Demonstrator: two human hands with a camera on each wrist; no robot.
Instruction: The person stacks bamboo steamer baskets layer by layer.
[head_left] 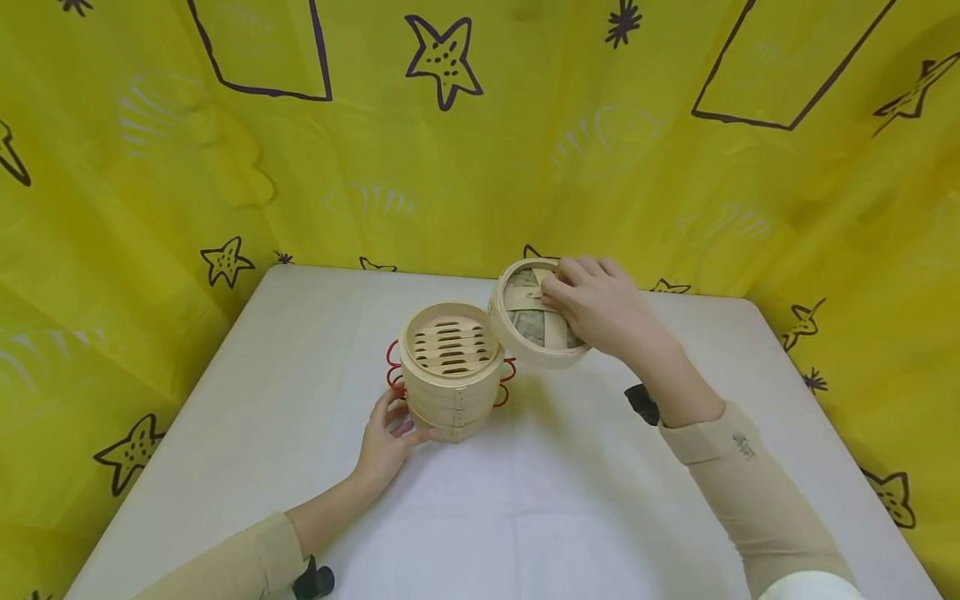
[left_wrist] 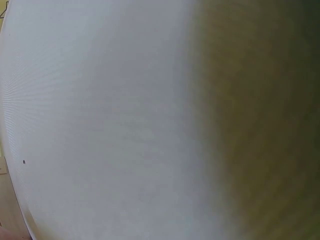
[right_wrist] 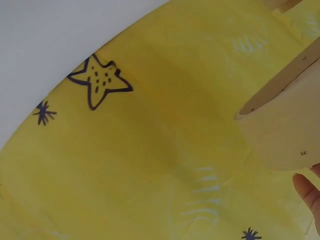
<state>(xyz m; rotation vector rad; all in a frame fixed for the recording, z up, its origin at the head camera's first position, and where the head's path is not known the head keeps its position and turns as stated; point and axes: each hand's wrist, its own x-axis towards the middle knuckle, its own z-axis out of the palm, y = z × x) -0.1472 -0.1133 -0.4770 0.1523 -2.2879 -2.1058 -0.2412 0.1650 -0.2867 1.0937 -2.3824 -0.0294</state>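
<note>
A stack of round bamboo steamer baskets (head_left: pixel 453 400) stands on the white table in the head view, with a slatted rack (head_left: pixel 450 346) showing in its open top. Red loops (head_left: pixel 393 354) stick out from both sides. My left hand (head_left: pixel 386 442) holds the stack low on its left side, thumb across the front. To the upper right, the bamboo steamer lid (head_left: pixel 525 321) is tilted, lifted off the stack. Its crossed strap is gripped by my right hand (head_left: pixel 600 304). In the right wrist view the lid's side (right_wrist: pixel 280 135) shows near a fingertip (right_wrist: pixel 306 190).
A white table (head_left: pixel 510 533) spreads under the stack. Behind and beside it hangs a yellow curtain (head_left: pixel 480 183) with dark stars. The left wrist view holds mostly white tabletop (left_wrist: pixel 110 120) and a blurred brownish area at the right.
</note>
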